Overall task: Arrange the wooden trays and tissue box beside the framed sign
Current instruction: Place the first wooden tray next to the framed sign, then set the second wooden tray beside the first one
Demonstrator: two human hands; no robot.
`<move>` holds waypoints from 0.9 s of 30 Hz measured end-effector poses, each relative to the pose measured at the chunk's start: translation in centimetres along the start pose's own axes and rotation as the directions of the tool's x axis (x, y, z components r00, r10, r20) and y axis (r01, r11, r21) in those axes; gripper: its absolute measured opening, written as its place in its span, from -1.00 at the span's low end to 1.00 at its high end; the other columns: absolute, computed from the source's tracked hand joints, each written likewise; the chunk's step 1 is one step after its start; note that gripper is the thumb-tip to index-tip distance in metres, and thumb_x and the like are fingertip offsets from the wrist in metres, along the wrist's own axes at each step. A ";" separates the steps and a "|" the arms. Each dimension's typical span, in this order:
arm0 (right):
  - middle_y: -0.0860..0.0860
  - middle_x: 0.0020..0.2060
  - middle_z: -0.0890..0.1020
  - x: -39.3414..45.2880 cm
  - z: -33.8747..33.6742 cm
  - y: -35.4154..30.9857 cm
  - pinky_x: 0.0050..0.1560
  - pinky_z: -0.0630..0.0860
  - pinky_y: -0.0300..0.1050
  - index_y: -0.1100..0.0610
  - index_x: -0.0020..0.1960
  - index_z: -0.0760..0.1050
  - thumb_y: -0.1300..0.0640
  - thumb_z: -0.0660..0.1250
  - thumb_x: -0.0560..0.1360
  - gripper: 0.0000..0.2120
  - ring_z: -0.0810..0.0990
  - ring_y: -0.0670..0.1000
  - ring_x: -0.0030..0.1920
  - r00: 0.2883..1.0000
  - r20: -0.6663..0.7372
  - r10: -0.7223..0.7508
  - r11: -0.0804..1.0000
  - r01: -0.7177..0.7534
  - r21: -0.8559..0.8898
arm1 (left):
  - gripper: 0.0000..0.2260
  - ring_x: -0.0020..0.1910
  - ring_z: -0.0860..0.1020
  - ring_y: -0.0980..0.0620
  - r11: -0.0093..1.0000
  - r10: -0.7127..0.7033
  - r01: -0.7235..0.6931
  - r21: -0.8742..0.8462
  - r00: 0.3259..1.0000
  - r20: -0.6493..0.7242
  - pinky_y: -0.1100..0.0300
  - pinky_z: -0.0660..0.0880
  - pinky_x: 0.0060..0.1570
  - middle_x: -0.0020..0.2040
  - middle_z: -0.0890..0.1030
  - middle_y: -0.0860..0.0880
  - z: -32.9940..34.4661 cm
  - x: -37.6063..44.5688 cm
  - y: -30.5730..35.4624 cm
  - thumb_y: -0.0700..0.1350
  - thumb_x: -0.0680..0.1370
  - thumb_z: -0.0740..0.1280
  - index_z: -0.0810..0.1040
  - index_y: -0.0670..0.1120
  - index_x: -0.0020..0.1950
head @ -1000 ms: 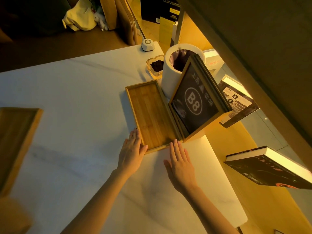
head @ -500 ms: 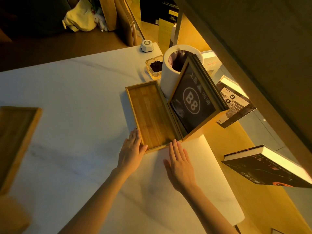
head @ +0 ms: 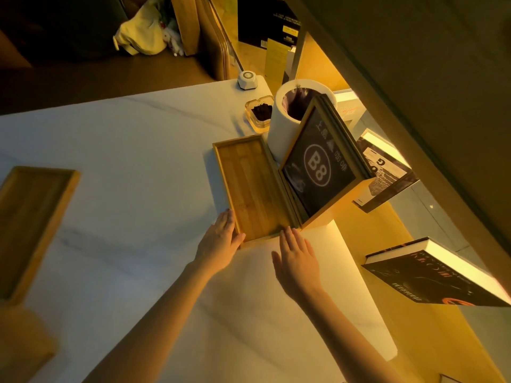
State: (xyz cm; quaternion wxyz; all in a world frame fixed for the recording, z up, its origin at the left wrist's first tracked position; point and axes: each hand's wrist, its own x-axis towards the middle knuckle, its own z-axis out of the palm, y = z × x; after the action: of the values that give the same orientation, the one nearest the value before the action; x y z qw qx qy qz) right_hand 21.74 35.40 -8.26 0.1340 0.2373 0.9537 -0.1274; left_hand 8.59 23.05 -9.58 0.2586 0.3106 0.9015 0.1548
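Observation:
A long wooden tray (head: 250, 186) lies on the white marble table (head: 132, 167), its right side against the upright framed sign (head: 320, 167) marked B8. My left hand (head: 221, 241) rests flat at the tray's near left corner, fingers apart and touching its rim. Just short of the near edge lies my right hand (head: 297, 261), flat on the table with fingers spread. A second wooden tray (head: 30, 228) sits at the table's far left edge. No tissue box is in view.
Behind the sign stands a white cylindrical bin (head: 287, 120), with a glass ashtray (head: 260, 113) and a small white puck device (head: 247, 80) beyond it. Books (head: 431, 275) sit on a shelf to the right, past the table's edge.
Almost nothing has moved. My right hand has drawn slightly back from the tray's near edge; the tray and left hand stay where they were.

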 end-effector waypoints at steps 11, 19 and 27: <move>0.09 -0.05 0.61 3.4 -7.3 -8.9 0.00 0.59 -0.03 0.20 0.07 0.49 0.12 0.14 0.57 -0.79 0.61 0.08 -0.04 0.992 0.010 -0.126 0.987 0.127 -0.096 | -0.64 -0.17 0.55 -0.24 0.995 0.000 -0.013 -0.098 0.991 -0.130 0.06 0.38 -0.19 -0.25 0.56 -0.30 -9.1 -5.2 -4.0 -0.01 0.58 0.07 0.36 -0.16 -0.35; 0.11 -0.09 0.65 3.1 -7.6 -21.2 -0.08 0.59 -0.05 0.21 0.07 0.50 0.10 0.09 0.59 -0.73 0.62 0.07 -0.12 0.900 -0.274 -0.339 0.937 0.350 -0.011 | -0.68 -0.15 0.54 -0.23 0.987 -0.136 0.101 -0.125 0.940 -0.314 0.02 0.41 -0.18 -0.22 0.59 -0.30 -16.3 -11.8 -14.3 -0.04 0.54 0.14 0.49 -0.25 -0.24; 0.14 0.27 0.51 1.0 -2.4 -33.2 0.28 0.35 -0.02 0.18 0.33 0.34 0.10 0.06 0.59 -0.65 0.43 0.12 0.28 0.922 -0.167 -0.349 0.880 0.384 0.280 | -0.69 0.04 0.54 -0.12 0.976 -0.177 0.088 -0.197 0.849 -0.498 0.01 0.44 0.03 0.08 0.60 -0.23 -19.4 -16.6 -27.3 -0.02 0.53 0.15 0.53 -0.20 0.08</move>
State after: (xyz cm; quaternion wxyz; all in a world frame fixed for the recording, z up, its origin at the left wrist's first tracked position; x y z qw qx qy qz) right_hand 4.29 8.14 -0.38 0.0152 0.0772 0.9556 -0.2839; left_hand -4.27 -10.63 0.43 0.0449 0.1724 0.9408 0.2883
